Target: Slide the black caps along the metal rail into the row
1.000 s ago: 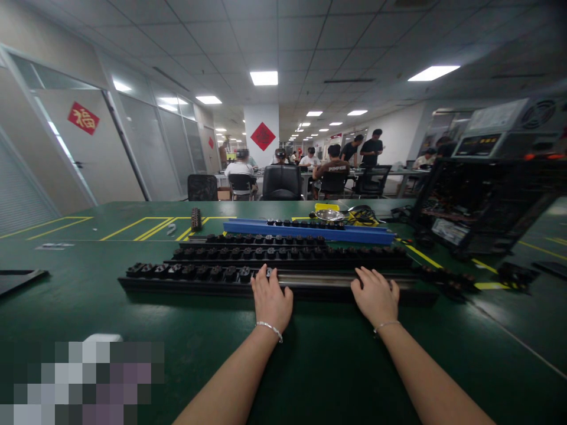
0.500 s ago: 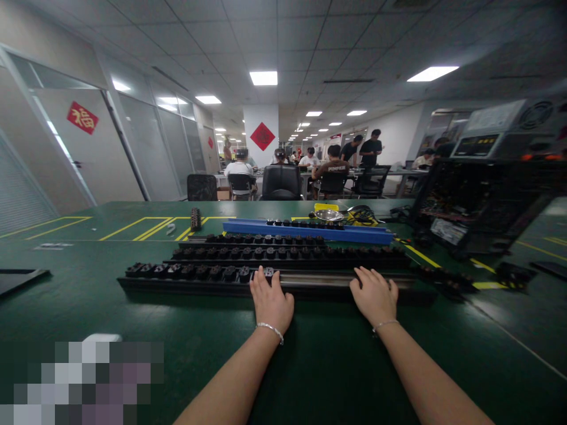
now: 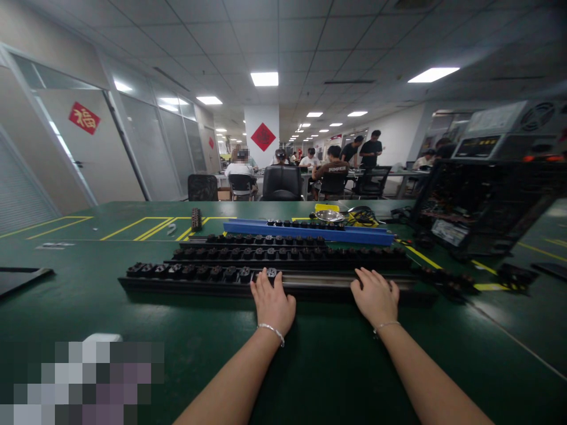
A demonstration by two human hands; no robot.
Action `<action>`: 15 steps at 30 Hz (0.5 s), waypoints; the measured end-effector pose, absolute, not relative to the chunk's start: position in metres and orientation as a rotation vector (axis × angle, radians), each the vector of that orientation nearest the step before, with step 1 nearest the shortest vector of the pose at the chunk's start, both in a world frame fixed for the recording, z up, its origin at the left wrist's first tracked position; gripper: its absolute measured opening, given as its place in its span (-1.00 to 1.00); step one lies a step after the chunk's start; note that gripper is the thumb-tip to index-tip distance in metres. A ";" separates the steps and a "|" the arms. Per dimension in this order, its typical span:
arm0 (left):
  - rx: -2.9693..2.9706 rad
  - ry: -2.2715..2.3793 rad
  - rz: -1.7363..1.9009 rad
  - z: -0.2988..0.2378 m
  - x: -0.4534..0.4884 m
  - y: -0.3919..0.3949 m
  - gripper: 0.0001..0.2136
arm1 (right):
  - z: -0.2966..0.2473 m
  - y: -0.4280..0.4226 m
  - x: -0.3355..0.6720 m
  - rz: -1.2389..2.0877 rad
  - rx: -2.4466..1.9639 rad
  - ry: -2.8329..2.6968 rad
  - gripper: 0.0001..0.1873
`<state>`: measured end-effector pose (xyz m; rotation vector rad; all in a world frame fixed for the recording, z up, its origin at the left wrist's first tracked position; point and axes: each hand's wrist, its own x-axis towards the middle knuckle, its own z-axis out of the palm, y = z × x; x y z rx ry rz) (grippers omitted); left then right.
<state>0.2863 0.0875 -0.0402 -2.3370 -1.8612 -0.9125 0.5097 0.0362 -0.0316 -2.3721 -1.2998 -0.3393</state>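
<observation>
A long black rail (image 3: 328, 290) lies crosswise in front of me, with a row of small black round parts (image 3: 201, 273) along its left portion. My left hand (image 3: 274, 302) rests with its fingers apart at the right end of that row, against the last part. On the bare right stretch of the rail, where a metallic strip (image 3: 319, 280) shows, lies my right hand (image 3: 375, 298), fingers stretched out and nothing held. Whether the left fingertips press the part is hard to see. Behind, two more black rails (image 3: 248, 260) carry similar parts.
A blue rail (image 3: 367, 236) with black parts lies farther back, near a shiny metal dish (image 3: 329, 216). An open computer case (image 3: 469, 206) stands at right. Loose black parts (image 3: 447, 282) lie by the rail's right end. People (image 3: 333, 171) sit beyond the green table (image 3: 133, 319).
</observation>
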 end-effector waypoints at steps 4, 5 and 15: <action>-2.325 -1.846 -0.916 -0.041 0.286 0.087 -0.48 | -0.030 0.036 0.509 -0.328 -2.378 -1.313 -0.47; -2.323 -1.843 -0.914 -0.041 0.286 0.087 -0.48 | -0.030 0.035 0.509 -0.328 -2.377 -1.317 -0.47; -2.326 -1.823 -0.901 -0.039 0.287 0.086 -0.49 | -0.032 0.037 0.510 -0.361 -2.361 -1.303 -0.49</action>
